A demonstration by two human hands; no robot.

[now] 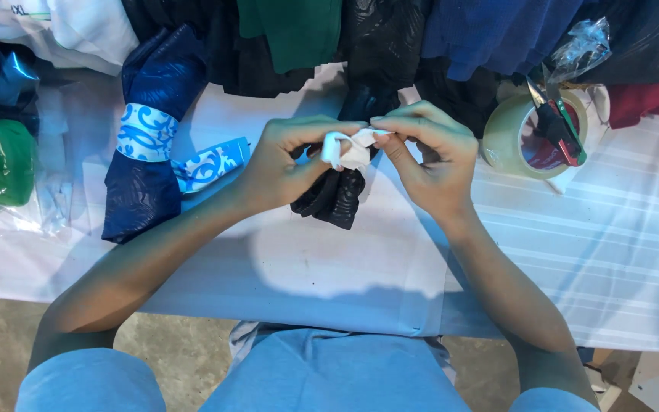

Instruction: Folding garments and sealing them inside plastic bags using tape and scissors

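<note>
At left centre a navy roll (146, 164) lies banded in blue-patterned strip. Mid-frame, the left hand (284, 164) and right hand (432, 156) both pinch a white strip (352, 149) over a black bundle (335, 194) on the bench (329, 267). A loose pinch could let it slip. Tape roll (524, 137) sits right.

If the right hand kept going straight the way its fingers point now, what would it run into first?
The right hand points leftward across the table, its fingertips pinching the white strip over the black rolled garment. Straight on, it would probably meet the fingers of the left hand first, since they grip the same strip just opposite.
</note>
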